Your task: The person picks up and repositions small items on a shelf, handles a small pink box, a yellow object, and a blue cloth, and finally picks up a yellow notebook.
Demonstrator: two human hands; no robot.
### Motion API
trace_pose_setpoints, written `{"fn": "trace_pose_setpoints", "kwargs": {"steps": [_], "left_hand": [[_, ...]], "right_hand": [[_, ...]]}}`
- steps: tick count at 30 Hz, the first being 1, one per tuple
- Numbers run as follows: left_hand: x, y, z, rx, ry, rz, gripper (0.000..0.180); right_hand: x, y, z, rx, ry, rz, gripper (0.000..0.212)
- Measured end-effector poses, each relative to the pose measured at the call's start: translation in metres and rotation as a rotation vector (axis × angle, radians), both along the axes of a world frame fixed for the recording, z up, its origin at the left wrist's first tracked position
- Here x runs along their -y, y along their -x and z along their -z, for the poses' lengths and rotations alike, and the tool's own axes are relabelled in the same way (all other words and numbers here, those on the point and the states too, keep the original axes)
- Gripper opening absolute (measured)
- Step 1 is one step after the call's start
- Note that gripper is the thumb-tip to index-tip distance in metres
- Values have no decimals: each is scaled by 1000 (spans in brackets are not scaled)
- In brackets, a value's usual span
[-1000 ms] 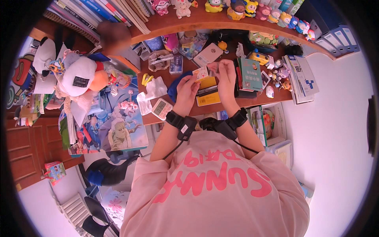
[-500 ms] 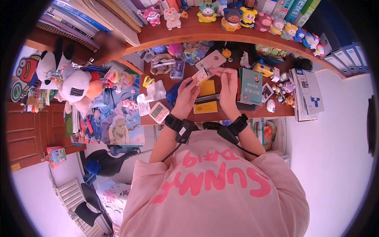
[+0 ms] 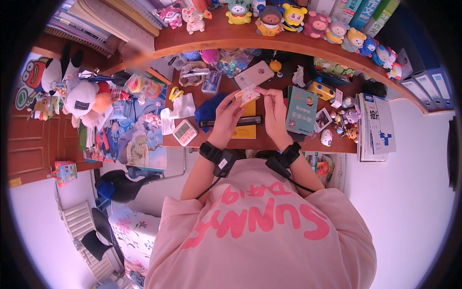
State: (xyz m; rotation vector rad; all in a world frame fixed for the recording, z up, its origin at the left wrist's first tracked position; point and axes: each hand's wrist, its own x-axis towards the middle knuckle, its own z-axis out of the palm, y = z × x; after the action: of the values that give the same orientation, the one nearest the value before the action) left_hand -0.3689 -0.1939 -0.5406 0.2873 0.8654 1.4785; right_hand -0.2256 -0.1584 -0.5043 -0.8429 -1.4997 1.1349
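Note:
My left hand [image 3: 228,114] pinches a small white and yellow patterned packet [image 3: 249,98] above the desk. My right hand [image 3: 276,113] has its thumb and forefinger closed together at the packet's upper right corner. Below the packet lie a long dark pen case [image 3: 231,121] and a yellow booklet [image 3: 246,132], partly covered by my left hand and the case. Just behind the packet rests a pale pink box-like item [image 3: 253,74]. A blue cloth-like thing [image 3: 207,111] sits left of my left hand. Right of my right hand is a green book [image 3: 301,111].
On the desk's left are a white timer [image 3: 185,132], crumpled tissue [image 3: 182,107] and yellow scissors-like handles [image 3: 176,93]. A yellow toy car [image 3: 321,89], small figures and stacked papers [image 3: 378,127] stand at right. Overhead runs a wooden shelf [image 3: 216,42] with figurines.
The view has shifted slightly. Both hands stay close together around the packet, which has tilted a little; the right fingertips are now at its corner.

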Motion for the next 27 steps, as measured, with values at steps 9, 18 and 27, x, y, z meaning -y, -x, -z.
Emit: {"fn": "trace_pose_setpoints", "kwargs": {"steps": [9,18,27], "left_hand": [[18,0,-1,-59,23,-134,30],[21,12,-11,-240,30,-148,32],[4,19,5,-572,-11,-98,30]], "right_hand": [[-4,1,13,180,-75,-38,19],[-1,17,15,334,-31,-106,20],[-3,26,45,-21,75,26,21]]}}
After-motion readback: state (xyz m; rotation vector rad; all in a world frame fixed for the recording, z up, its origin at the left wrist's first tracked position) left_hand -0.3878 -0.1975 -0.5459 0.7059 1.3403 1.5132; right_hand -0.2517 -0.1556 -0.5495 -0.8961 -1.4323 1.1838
